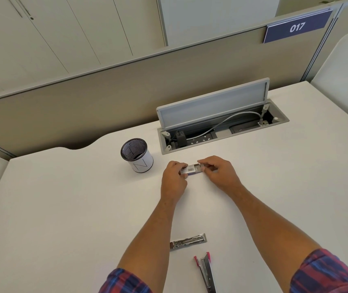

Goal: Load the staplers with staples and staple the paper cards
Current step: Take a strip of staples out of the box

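At frame centre, small staple box (191,169), silvery with barcode label, pinched at either end by left hand (174,178) and right hand (218,172) over white desk (63,208). Near lower edge, two staplers laid open: metal stapler (188,242), red-tipped stapler (205,269).

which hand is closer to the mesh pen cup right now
Left. The left hand sits just right of the pen cup, gripping one end of the small staple box; the right hand holds the box's far end.
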`<state>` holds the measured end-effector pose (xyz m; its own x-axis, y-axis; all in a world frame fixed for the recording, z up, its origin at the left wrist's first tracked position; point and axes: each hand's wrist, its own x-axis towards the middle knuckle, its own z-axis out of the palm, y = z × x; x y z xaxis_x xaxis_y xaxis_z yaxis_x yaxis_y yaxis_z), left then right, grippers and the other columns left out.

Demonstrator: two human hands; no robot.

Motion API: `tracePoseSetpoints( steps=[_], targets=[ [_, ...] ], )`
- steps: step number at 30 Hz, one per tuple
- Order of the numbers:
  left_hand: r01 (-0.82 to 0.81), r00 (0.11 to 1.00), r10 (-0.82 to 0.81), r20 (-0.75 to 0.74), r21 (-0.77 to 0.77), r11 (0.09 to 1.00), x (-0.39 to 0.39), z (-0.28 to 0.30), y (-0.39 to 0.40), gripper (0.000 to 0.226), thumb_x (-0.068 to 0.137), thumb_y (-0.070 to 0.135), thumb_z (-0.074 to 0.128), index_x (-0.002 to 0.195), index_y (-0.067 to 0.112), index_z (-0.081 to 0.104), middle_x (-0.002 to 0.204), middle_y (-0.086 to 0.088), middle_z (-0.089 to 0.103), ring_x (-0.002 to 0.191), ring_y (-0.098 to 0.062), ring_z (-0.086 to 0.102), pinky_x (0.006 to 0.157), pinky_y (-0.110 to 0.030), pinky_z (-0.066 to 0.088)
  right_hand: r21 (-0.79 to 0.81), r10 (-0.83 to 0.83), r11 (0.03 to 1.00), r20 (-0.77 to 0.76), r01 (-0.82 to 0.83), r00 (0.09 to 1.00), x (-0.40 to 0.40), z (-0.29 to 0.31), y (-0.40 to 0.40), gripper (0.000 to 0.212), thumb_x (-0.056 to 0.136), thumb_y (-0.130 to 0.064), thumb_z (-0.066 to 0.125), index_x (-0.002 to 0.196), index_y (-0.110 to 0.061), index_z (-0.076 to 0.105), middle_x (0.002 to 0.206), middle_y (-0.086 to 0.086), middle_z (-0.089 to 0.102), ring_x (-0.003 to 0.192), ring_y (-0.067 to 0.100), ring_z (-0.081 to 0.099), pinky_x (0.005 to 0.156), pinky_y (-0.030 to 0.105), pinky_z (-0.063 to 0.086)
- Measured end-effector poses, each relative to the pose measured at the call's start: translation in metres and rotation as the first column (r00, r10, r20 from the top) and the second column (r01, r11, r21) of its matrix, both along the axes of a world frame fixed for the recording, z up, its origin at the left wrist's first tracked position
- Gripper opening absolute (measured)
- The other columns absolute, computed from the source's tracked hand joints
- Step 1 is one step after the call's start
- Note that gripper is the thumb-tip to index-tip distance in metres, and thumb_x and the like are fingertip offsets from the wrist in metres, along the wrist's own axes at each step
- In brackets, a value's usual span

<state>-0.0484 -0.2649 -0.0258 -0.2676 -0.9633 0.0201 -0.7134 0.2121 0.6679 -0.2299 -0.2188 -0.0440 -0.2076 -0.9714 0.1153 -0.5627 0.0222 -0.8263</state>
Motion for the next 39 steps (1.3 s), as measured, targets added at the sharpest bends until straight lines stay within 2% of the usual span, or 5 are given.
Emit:
tracePoseSetpoints(
  steps=[6, 20, 25, 33, 39],
  targets=[
    [-0.024, 1.0, 0.024, -0.017, 0.011, 1.0, 0.001, -0.004, -0.001, 0.036, 0.086, -0.004, 0.07, 0.119, 0.009, 0.072, 0.114, 0.0, 0.061, 0.095, -0.012, 0.057, 0.075, 0.003, 0.037, 0.052, 0.033, 0.998, -0.105, -0.028, 0.994, 0.003, 0.0, 0.0, 0.03, 0.093, 0.001, 0.064, 0.117, -0.011, 0.079, 0.106, 0.003, 0.061, 0.094, 0.018, 0.059, 0.072, 0.005, 0.045],
    [-0.004, 0.999, 0.005, -0.04, 0.024, 1.0, 0.003, -0.005, -0.002, 0.036, 0.085, -0.006, 0.069, 0.117, 0.01, 0.072, 0.111, 0.004, 0.058, 0.096, -0.011, 0.058, 0.086, -0.013, 0.043, 0.119, -0.072, 0.99, -0.062, 0.079, 0.995, 0.01, 0.005, -0.011, 0.02, 0.09, -0.03, 0.078, 0.104, -0.016, 0.083, 0.093, -0.003, 0.06, 0.08, 0.01, 0.057, 0.062, 0.012, 0.04],
    [-0.003, 0.999, 0.004, -0.036, 0.03, 1.0, 0.004, -0.007, -0.004, 0.036, 0.085, -0.005, 0.069, 0.117, 0.01, 0.072, 0.111, 0.005, 0.057, 0.094, -0.011, 0.057, 0.077, 0.0, 0.037, 0.179, -0.08, 0.98, -0.069, 0.091, 0.994, 0.011, 0.012, -0.018, 0.017, 0.089, -0.028, 0.08, 0.1, -0.016, 0.084, 0.09, -0.006, 0.063, 0.085, 0.015, 0.062, 0.063, 0.016, 0.043],
    [-0.004, 1.0, 0.005, -0.027, 0.042, 0.999, 0.004, -0.007, -0.004, 0.036, 0.086, -0.003, 0.069, 0.119, 0.011, 0.072, 0.113, 0.004, 0.059, 0.094, -0.011, 0.057, 0.078, -0.002, 0.037, 0.337, 0.045, 0.941, -0.188, 0.021, 0.981, 0.01, 0.027, -0.035, 0.021, 0.092, -0.027, 0.076, 0.109, -0.017, 0.082, 0.087, -0.007, 0.067, 0.075, 0.012, 0.059, 0.057, 0.015, 0.037],
    [-0.004, 1.0, 0.005, -0.029, 0.033, 0.999, 0.004, -0.01, -0.004, 0.037, 0.085, -0.004, 0.07, 0.119, 0.01, 0.072, 0.115, 0.001, 0.061, 0.097, -0.012, 0.059, 0.078, -0.001, 0.037, 0.379, 0.056, 0.924, -0.256, 0.047, 0.965, 0.016, 0.023, -0.038, 0.017, 0.093, -0.021, 0.071, 0.103, -0.01, 0.08, 0.109, 0.006, 0.07, 0.087, 0.02, 0.066, 0.058, 0.013, 0.04]
  ],
)
